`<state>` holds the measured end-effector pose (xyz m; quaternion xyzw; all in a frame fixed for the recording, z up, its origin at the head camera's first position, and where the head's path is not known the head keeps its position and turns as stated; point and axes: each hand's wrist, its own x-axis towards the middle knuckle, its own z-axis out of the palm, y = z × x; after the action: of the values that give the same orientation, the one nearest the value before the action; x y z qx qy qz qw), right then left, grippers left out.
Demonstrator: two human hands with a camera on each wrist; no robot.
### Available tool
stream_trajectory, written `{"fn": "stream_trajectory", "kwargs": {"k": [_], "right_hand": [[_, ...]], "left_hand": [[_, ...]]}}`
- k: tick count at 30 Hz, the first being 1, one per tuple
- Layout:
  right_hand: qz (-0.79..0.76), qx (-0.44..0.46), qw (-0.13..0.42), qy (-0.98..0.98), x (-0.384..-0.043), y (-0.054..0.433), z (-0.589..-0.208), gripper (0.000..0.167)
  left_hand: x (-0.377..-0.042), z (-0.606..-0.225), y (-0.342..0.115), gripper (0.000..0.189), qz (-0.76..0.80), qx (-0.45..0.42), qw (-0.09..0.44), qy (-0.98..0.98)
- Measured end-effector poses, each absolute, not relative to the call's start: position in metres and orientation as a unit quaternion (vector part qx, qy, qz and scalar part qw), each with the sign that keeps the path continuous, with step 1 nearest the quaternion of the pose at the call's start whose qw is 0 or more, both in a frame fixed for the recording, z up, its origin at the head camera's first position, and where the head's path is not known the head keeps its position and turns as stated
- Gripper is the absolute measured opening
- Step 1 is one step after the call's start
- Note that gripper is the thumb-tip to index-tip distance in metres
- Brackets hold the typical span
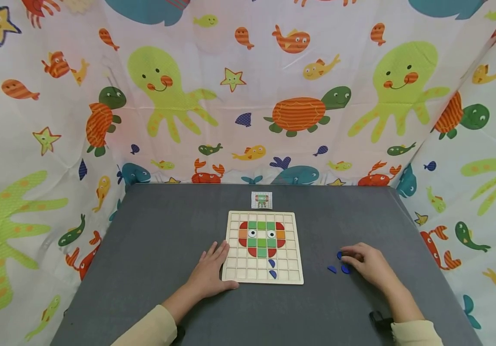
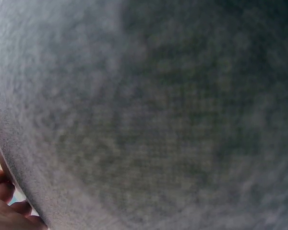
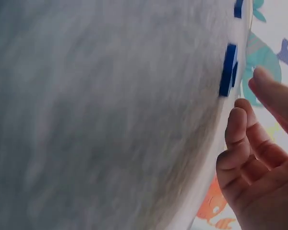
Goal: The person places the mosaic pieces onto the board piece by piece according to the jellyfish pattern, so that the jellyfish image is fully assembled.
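Note:
A square wooden grid board [image 1: 241,274] lies on the table, with red, green and orange tiles [image 1: 262,242] and two eye tiles set in it. Lower in the grid sit two blue half-round pieces [image 1: 272,274]. My left hand [image 1: 208,271] rests against the board's left edge, fingers extended, thumb by the bottom left corner. To the right of the board, my right hand [image 1: 366,264] hovers by three loose blue half-round pieces [image 1: 332,269]. In the right wrist view, its thumb and fingers stand apart beside a blue piece [image 3: 228,72], with nothing visible between them.
A small picture card [image 1: 261,200] showing a similar coloured pattern lies just behind the board. The grey table [image 1: 166,230] meets a sea-animal printed curtain [image 1: 230,96] at the back and sides. A dark object [image 1: 379,321] sits by the right wrist.

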<state>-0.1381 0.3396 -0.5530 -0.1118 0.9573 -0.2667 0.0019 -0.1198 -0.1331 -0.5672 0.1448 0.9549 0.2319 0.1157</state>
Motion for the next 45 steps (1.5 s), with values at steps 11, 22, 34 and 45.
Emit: {"fn": "stream_trajectory", "kwargs": {"k": [11,22,34,45], "right_hand": [[-0.253,-0.122,0.002,0.96,-0.147,0.327,-0.555,0.009],[-0.223,-0.035,-0.025,0.974,-0.154,0.322,-0.555,0.008],[-0.22,-0.065,0.006,0.973,-0.142,0.311,-0.544,0.016],[-0.234,-0.147,0.021,0.961,-0.147,0.315,-0.543,0.016]], "left_hand": [[-0.122,-0.569,-0.134,0.114,0.229,0.145,0.116,0.956],[-0.121,-0.57,-0.134,0.113,0.23,0.147,0.117,0.955],[-0.122,-0.571,-0.134,0.114,0.227,0.146,0.118,0.956],[-0.121,-0.57,-0.134,0.113,0.233,0.147,0.114,0.955]]}}
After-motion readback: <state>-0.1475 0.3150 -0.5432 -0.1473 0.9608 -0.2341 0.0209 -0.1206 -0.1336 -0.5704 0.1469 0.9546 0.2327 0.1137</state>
